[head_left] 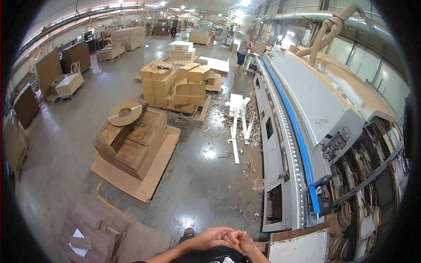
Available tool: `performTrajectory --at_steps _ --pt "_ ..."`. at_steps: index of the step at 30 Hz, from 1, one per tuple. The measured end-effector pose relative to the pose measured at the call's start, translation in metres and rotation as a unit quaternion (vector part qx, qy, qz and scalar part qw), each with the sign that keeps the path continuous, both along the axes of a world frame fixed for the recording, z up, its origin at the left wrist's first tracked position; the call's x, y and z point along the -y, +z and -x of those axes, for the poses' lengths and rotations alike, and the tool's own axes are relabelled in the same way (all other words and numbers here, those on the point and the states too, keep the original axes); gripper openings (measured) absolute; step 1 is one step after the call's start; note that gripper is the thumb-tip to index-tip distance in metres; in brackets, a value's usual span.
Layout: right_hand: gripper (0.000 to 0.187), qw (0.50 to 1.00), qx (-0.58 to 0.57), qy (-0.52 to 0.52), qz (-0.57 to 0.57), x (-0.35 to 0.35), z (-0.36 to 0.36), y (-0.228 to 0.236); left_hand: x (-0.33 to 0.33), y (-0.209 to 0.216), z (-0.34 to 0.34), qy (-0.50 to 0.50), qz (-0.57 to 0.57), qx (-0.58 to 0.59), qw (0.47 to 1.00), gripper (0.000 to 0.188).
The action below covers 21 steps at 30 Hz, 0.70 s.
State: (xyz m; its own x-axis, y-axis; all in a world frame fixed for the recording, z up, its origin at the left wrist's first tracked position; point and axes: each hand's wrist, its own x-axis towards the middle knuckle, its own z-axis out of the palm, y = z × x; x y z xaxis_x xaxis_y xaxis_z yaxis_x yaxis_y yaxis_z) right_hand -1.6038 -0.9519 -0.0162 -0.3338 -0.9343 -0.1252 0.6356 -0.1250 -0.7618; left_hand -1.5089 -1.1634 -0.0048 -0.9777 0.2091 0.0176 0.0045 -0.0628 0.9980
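Close together in front of my dark shirt, at the bottom of the view, are my two hands. My left hand [210, 237] comes in from the left with its fingers bent and pressed toward the right one. Curled and pinched, my right hand [239, 239] touches the left hand's fingertips. Whatever small thing may be between the fingers is too small or hidden to make out. Nearest to the hands on the right stands a long grey-white machine [274, 175] with a blue rail [302, 151] along its side. A white panel [298, 246] lies at its near end.
Stacked brown boards [131, 149] with a coil of edging [125, 113] on top stand left on a cardboard sheet [160, 168]. Wood panels [94, 219] lie nearer. Cartons [158, 85] stand beyond. White strips [237, 127] and scraps litter the floor. Another person [242, 52] stands by the machine's far end.
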Motion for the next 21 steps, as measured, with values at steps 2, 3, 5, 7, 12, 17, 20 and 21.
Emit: performTrajectory --at_steps 2,3,5,7,12,17,20,21 --pt "0.079 0.998 -0.046 -0.038 -0.004 -0.015 -0.006 0.005 -0.015 -0.005 0.002 -0.023 0.048 -0.002 0.999 0.064" --pt "0.079 0.998 -0.050 -0.042 -0.002 -0.030 -0.005 -0.002 -0.025 0.002 0.005 -0.027 0.050 -0.006 0.998 0.064" --pt "0.080 0.997 -0.032 -0.070 0.002 -0.063 -0.006 -0.018 -0.047 0.017 0.007 -0.037 0.098 -0.025 0.994 0.064" --pt "0.080 0.994 -0.049 -0.093 -0.005 -0.096 -0.011 -0.019 -0.077 0.012 0.007 -0.030 0.103 -0.059 0.993 0.063" --pt "0.081 0.987 -0.028 -0.157 0.012 -0.168 -0.038 -0.029 -0.144 0.031 0.001 -0.062 0.169 -0.072 0.981 0.058" --pt "0.072 0.973 0.042 -0.224 0.045 -0.210 -0.071 -0.043 -0.196 0.020 -0.016 -0.076 0.250 -0.102 0.960 0.058" --pt "0.067 0.956 0.080 -0.280 0.042 -0.229 -0.095 -0.056 -0.216 0.021 -0.031 -0.110 0.245 -0.031 0.963 0.060" --pt "0.070 0.953 0.082 -0.291 0.029 -0.233 -0.100 -0.060 -0.222 0.013 -0.039 -0.105 0.252 -0.029 0.962 0.060"
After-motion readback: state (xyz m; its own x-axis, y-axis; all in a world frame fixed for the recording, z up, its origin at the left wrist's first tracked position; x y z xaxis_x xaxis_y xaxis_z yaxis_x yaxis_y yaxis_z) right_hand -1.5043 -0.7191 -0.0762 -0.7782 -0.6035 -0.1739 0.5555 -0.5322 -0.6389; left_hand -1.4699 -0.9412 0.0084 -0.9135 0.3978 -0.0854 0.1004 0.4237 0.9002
